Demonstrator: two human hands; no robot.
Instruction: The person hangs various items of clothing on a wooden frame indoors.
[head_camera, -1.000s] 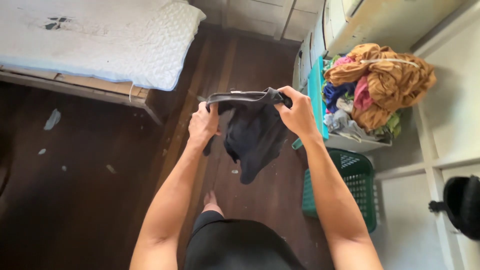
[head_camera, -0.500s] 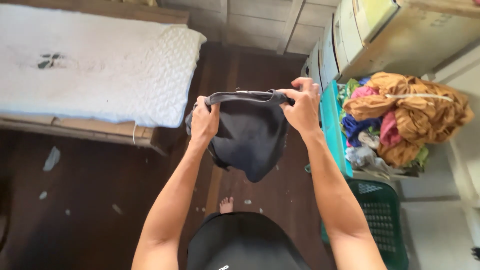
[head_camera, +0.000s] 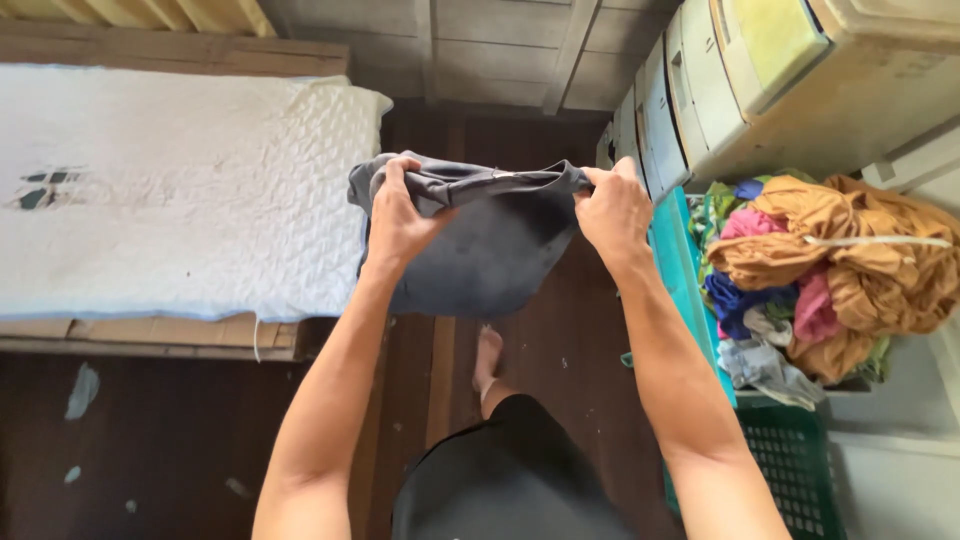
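While both arms reach out in front, the left hand (head_camera: 400, 215) is closed tight on one end of the top edge of a dark gray cloth (head_camera: 480, 250). The right hand (head_camera: 615, 210) pinches the other end of that same edge with its fingers shut on it. The edge is pulled into a line between the two hands, and the rest of the cloth hangs down loose below them. The cloth is up in the air, above the dark wood floor (head_camera: 180, 440) and just beside the corner of the bed.

On the left is a white mattress (head_camera: 180, 190) with a bumpy quilted top and a pale blue edge. It lies on a wood frame. Some small pale scraps lie on the floor near it.

On the right is a teal basket (head_camera: 690, 290) full of clothes. A big orange-brown cloth (head_camera: 850, 250) sits on top of the pile, with pink, blue and gray bits under it. A green basket with holes (head_camera: 790, 460) stands lower down, close to the right arm. Behind the pile stand pale plastic drawers (head_camera: 700, 90).

One bare foot (head_camera: 488, 355) shows on the floor under the hanging cloth. Black shorts (head_camera: 500, 480) show at the bottom.
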